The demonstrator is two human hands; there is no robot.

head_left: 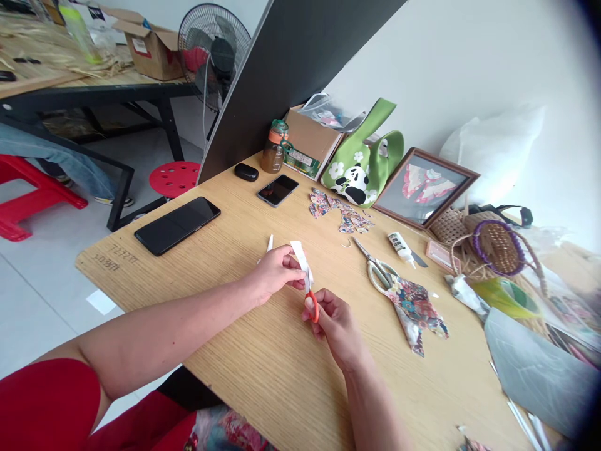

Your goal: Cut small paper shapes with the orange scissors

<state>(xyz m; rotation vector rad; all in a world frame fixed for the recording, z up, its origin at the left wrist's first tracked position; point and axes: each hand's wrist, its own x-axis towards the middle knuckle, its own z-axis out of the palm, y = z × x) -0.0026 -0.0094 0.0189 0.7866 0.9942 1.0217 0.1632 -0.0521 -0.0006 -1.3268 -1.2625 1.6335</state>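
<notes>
My left hand (278, 273) pinches a small strip of white paper (300, 255) above the wooden table. In my right hand (335, 322) is a small pair of scissors with orange handles (312, 307), fingers closed round the loops. The scissor blades meet the lower part of the strip; I cannot tell whether they are parted. Another white pointed piece (270, 243) shows just behind my left hand. To the right lie larger scissors with pale handles (378, 275), next to a piece of floral fabric (417, 307).
Two phones (178, 225), a black case (246, 172) and a drink bottle (275, 150) stand to the left. At the back are floral scraps (340, 210), a green panda bag (361, 169), a picture frame (425, 188) and a glue bottle (400, 247). Baskets (498, 247) crowd the right.
</notes>
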